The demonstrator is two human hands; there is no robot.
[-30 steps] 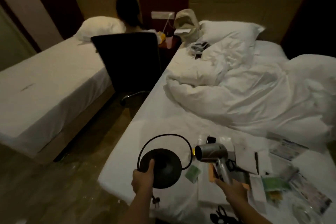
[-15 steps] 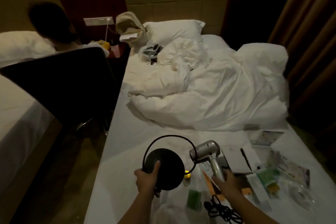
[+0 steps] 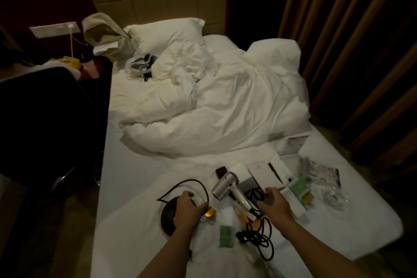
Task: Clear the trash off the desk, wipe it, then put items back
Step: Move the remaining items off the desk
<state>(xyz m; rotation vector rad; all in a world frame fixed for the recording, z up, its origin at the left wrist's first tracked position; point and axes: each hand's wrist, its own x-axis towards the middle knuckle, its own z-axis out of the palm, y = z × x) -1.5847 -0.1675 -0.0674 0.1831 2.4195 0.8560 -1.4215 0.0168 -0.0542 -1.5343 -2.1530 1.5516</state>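
Left hand (image 3: 187, 209) curls over the black lamp base (image 3: 168, 215), which lies flat on the bed (image 3: 135, 176). Right hand (image 3: 274, 204) is loose, fingers spread, grasping nothing, just beside the hair dryer (image 3: 225, 186) handle. The dryer lies on the sheet, with its cord (image 3: 255, 240) coiled near.

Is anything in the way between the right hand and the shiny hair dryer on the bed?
Nothing visible is. The right hand is open just beside the handle of the hair dryer, with no object between them. The black cord lies coiled below the hand, out of the way.
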